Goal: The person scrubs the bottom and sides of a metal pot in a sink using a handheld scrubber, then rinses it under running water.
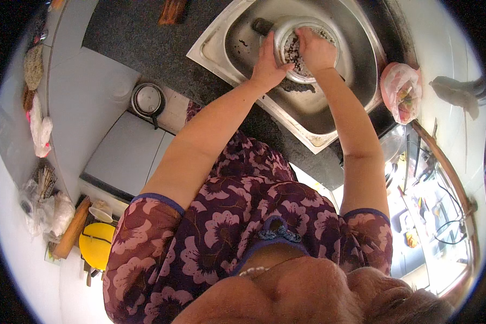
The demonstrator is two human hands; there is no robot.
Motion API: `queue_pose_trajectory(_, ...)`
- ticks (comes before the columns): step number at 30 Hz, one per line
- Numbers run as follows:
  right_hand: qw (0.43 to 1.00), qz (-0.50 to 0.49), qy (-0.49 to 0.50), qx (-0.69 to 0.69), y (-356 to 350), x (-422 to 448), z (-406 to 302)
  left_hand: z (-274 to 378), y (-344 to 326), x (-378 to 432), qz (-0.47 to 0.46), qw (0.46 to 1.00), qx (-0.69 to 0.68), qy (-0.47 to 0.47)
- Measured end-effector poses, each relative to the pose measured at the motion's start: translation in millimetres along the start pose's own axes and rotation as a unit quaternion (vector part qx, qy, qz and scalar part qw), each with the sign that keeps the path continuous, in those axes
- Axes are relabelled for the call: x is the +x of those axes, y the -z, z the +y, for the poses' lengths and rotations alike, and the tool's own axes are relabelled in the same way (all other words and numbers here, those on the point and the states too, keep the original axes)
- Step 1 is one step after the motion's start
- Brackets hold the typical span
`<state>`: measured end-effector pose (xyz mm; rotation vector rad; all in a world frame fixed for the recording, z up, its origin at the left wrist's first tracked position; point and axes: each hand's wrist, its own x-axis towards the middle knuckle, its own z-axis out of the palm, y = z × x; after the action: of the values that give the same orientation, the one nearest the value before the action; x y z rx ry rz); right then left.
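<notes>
In the metal sink basin (348,97) stands a round metal pot (303,22) with a dark handle (262,26) on its far left side. Dark bits and a whitish, watery layer (292,50) lie inside it. My left hand (268,67) holds the pot's near left side, thumb over the rim and fingers along the outer wall. My right hand (319,50) reaches into the pot; its fingertips press down among the bits, and whether it grips anything is hidden. Dark scraps (243,42) are scattered on the basin floor, with a larger patch (295,86) near the pot.
A dark speckled countertop (133,36) surrounds the sink. Beside the sink's right edge sits a pink container lined with a plastic bag (405,95). At left, a small metal pan (148,99) rests by a grey panel (121,146). A brown wooden object (172,10) lies at the counter's far side.
</notes>
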<state>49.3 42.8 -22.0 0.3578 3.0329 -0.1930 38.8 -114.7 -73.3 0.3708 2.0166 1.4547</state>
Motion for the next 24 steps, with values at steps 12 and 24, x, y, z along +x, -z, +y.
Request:
queue_pose_trajectory(12, 1.000, -0.003, -0.007, 0.016, -0.6, -3.7, 12.1, -0.8, 0.9, 1.7, -0.023, 1.000, -0.007, 0.015)
queue_pose_trajectory(24, 0.999, -0.026, 0.019, -0.008, 2.4, -12.7, 5.9, -10.4, -2.6, 4.0, -0.025, 0.999, -0.031, 0.020)
